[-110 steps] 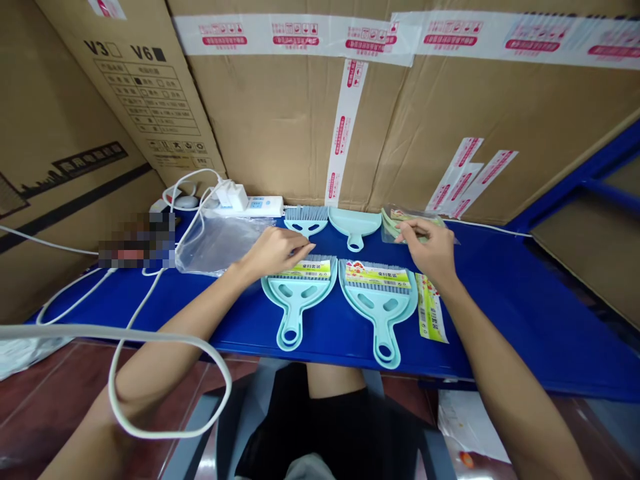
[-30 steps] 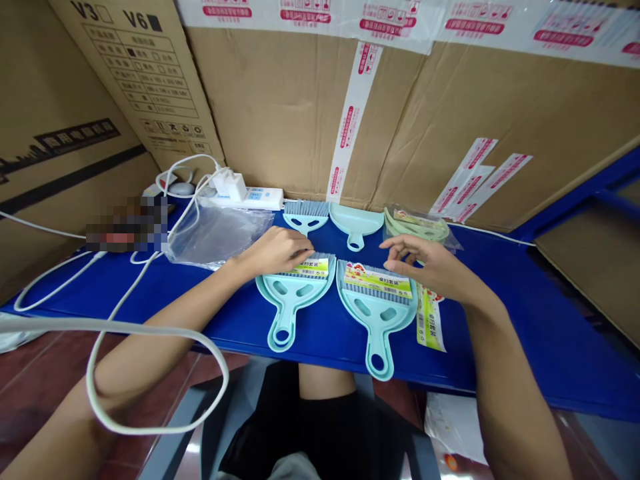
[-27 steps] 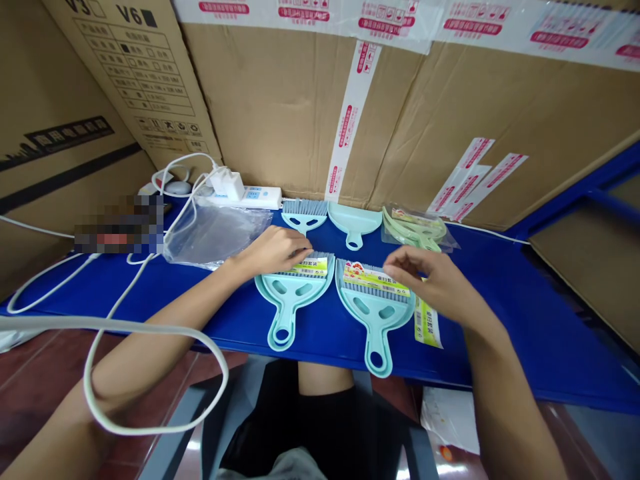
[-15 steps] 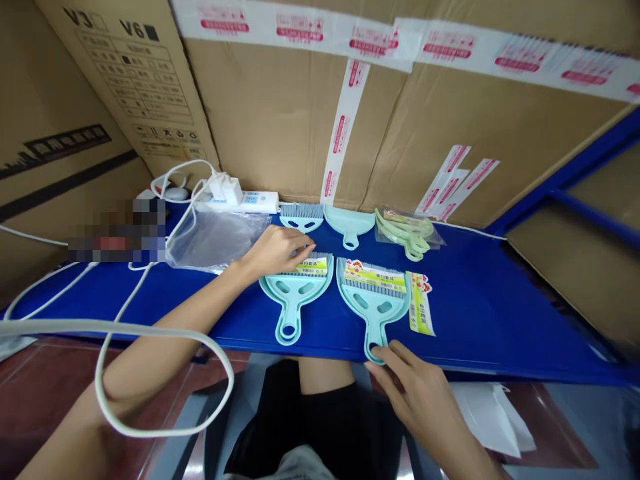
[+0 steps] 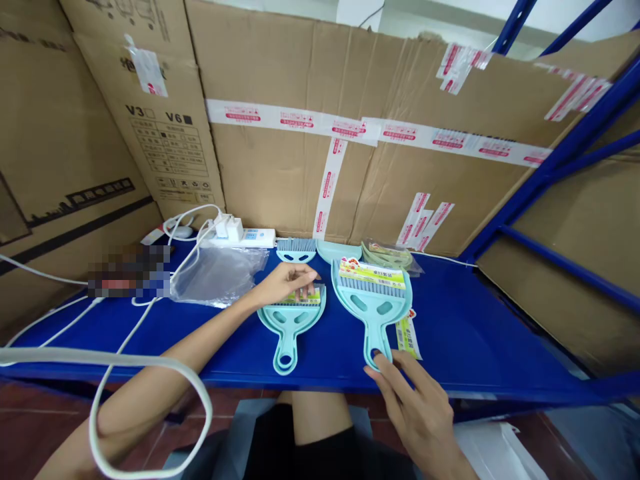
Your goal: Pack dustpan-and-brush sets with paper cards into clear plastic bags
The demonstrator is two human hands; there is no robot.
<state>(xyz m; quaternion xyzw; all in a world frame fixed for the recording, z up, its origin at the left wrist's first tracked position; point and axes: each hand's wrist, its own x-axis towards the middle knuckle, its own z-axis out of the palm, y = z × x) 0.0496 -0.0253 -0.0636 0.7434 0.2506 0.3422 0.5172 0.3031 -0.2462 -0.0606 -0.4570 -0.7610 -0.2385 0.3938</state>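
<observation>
My right hand (image 5: 417, 393) pinches the handle end of a light-blue dustpan and brush set (image 5: 375, 308), thumb and fingers at the hanging hole. The set is tilted up, its far end raised over the table, with a yellow-green label card (image 5: 373, 275) across the grey bristles. A second dustpan and brush set (image 5: 290, 327) lies flat to the left. Over its bristle end is my left hand (image 5: 293, 281), fingers loosely apart and nothing seen in them; whether they touch its label cannot be made out. Another label card (image 5: 409, 337) lies partly behind the raised set.
At the back of the blue table (image 5: 475, 333) lie a loose brush (image 5: 296, 250), a dustpan (image 5: 340, 251) and a bagged green set (image 5: 387, 255). Clear plastic bags (image 5: 217, 277) and a power strip (image 5: 257, 237) are at left. A white cable (image 5: 200, 400) loops over my left forearm.
The view has tilted upward. My right hand has lifted the dustpan and brush set from the table, far end raised. My left hand stays over the other set, its fingers a little more spread.
</observation>
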